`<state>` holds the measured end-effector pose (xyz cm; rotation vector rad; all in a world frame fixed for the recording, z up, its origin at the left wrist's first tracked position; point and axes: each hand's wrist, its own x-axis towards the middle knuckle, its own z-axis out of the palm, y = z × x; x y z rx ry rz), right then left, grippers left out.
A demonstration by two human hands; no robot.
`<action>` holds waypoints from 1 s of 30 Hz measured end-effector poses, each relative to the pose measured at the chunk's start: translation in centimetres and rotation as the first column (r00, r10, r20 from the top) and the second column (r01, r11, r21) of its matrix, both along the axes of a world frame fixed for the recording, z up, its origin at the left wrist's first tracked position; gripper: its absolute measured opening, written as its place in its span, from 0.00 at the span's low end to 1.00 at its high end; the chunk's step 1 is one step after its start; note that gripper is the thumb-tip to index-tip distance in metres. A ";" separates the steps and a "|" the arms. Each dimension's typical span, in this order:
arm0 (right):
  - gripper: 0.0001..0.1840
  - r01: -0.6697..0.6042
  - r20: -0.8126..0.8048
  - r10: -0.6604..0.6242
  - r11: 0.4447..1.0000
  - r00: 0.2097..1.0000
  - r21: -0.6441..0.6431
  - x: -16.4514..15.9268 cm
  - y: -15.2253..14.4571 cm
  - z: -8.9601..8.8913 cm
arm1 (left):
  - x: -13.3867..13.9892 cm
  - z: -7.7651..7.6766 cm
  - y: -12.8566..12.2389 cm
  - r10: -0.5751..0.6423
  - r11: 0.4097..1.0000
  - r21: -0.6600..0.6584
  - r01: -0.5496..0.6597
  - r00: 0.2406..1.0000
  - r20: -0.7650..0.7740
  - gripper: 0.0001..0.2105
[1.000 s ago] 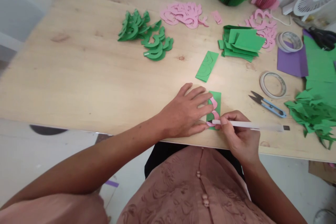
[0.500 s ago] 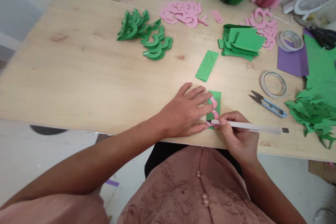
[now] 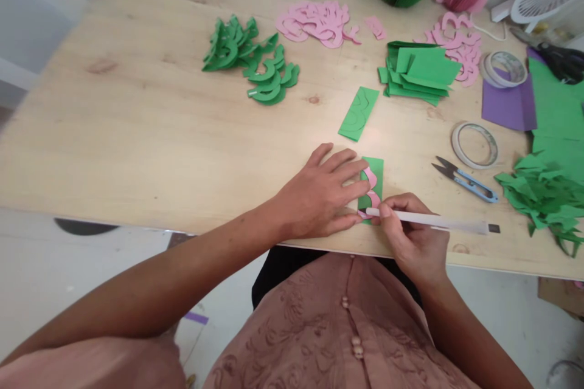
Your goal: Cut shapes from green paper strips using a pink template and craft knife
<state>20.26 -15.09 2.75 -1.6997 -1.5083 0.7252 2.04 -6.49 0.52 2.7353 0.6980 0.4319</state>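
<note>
Head view: almost nothing has changed since the earlier frame. The left hand [image 3: 322,197] still lies flat, fingers spread, pressing the pink template [image 3: 371,189] onto the green paper strip [image 3: 376,171] near the tabletop [image 3: 137,134] edge. At its 3 o'clock, the right hand [image 3: 413,237] keeps pinching the white pen [image 3: 433,219], tip on the template's lower end.

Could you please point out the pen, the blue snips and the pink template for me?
Pen [image 3: 438,219], head view, on the middle of its white barrel.
Blue snips [image 3: 474,186], head view, on the blue handle.
Pink template [image 3: 373,181], head view, on its upper curve over the green strip.
</note>
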 end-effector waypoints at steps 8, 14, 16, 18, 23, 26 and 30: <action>0.10 0.013 0.024 -0.013 1.000 1.000 0.005 0.2 -0.2 0.2 | 0.0 0.0 0.0 -0.001 1.000 -0.002 0.001 1.000 -0.012 0.20; 0.11 0.019 0.055 -0.021 0.999 0.998 0.027 0.2 -0.1 0.2 | 0.0 0.0 0.0 0.002 1.000 -0.005 -0.002 1.000 -0.007 0.20; 0.12 0.029 0.071 -0.032 0.999 0.997 0.033 0.2 -0.1 0.2 | 0.0 0.0 0.0 0.001 1.000 -0.005 -0.001 1.000 -0.005 0.19; 0.12 0.045 0.069 -0.047 0.998 0.996 0.033 0.2 -0.1 0.0 | 0.0 -0.1 0.0 0.000 1.000 -0.001 0.000 1.000 -0.003 0.19; 0.12 0.091 -0.024 -0.090 0.995 0.996 0.049 0.1 -0.2 -0.2 | 0.0 0.0 0.1 0.000 1.000 -0.002 0.000 1.000 -0.007 0.19; 0.11 0.083 -0.034 -0.082 0.996 0.996 0.033 0.0 -0.2 -0.2 | 0.0 0.0 0.0 0.000 1.000 -0.003 0.000 1.000 -0.006 0.19; 0.11 0.054 -0.027 -0.054 0.998 0.998 0.012 -0.1 -0.1 0.0 | 0.0 -0.1 0.0 0.005 1.000 0.001 -0.005 1.000 -0.002 0.20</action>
